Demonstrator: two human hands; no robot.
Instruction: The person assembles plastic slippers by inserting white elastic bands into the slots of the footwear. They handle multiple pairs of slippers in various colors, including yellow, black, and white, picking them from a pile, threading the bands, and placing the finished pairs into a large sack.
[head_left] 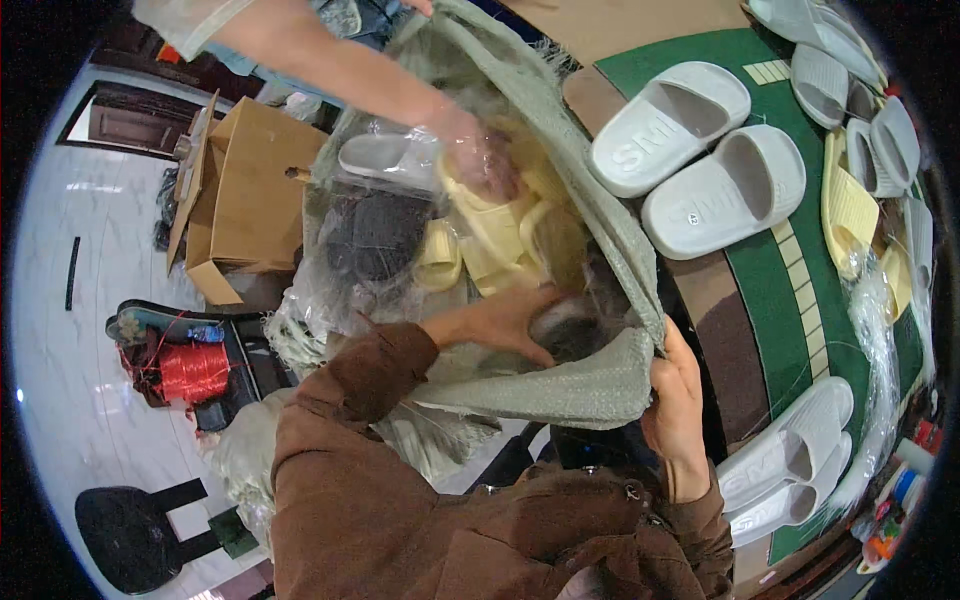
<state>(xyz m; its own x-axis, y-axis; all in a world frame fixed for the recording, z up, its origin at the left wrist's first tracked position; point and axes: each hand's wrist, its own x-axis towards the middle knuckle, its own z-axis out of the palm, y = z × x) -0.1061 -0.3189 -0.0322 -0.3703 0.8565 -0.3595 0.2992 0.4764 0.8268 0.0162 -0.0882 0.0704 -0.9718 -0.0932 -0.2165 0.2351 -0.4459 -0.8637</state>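
A large pale woven sack (600, 385) gapes in front of me, with slides in clear plastic inside it. My left hand (505, 320) reaches into the sack, fingers spread, beside yellow slides (490, 250) and a dark wrapped item I cannot make out. My right hand (675, 400) grips the sack's rim at its near right corner. A co-worker's hand (485, 160) reaches in from the far left and touches the plastic around the yellow slides. Next to these lie black slides (375, 235) and a white slide (385, 157).
On the right, a table with a green mat (765, 290) bears white slides (725, 190), yellow slides (848, 205) and crumpled clear plastic (872, 330). To the left stand an open cardboard box (255, 190), a spool of red twine (195, 372) and a black stool (125, 538).
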